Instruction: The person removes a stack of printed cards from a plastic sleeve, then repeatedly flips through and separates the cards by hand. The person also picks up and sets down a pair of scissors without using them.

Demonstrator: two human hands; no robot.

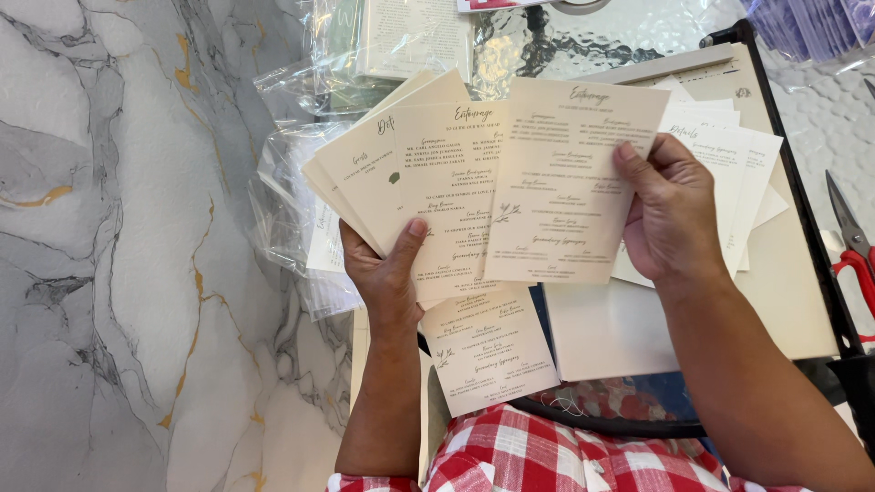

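Surface: grey-veined marble floor, glass table | left hand fingers clamped on fanned cards | right hand pinching card

A textured glass table carries clear plastic sleeves near its left edge, a black-rimmed board with cream cards, and red-handled scissors at the right edge.

A marble floor fills the left. Clear plastic bags lie crumpled on a glass table. Red-handled scissors rest at the right edge, beside a black-framed board. A red checked cloth shows below.
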